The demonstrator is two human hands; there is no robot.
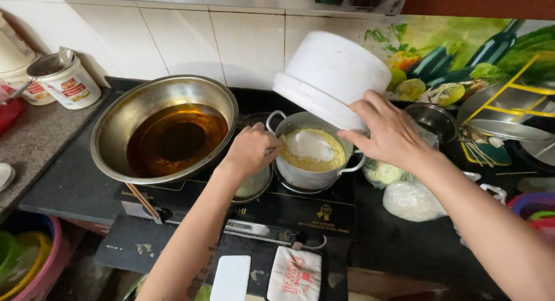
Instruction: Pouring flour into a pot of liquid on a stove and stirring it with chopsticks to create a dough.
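Observation:
My right hand [388,133] holds a white plastic tub [330,75] tipped upside down over a small steel pot [309,175] on the stove. White powder [310,145] lies heaped on yellow batter [293,158] inside the pot. At the pot's left rim, my left hand [250,151] is closed on a utensil handle that reaches into the pot; most of the utensil is hidden.
A large steel wok [115,122] of dark oil sits on the left burner. White tubs [65,81] stand at the back left. A steel bowl [432,121], a rack with plates [509,116] and plastic bags [411,200] crowd the right. Coloured basins [29,260] sit below left.

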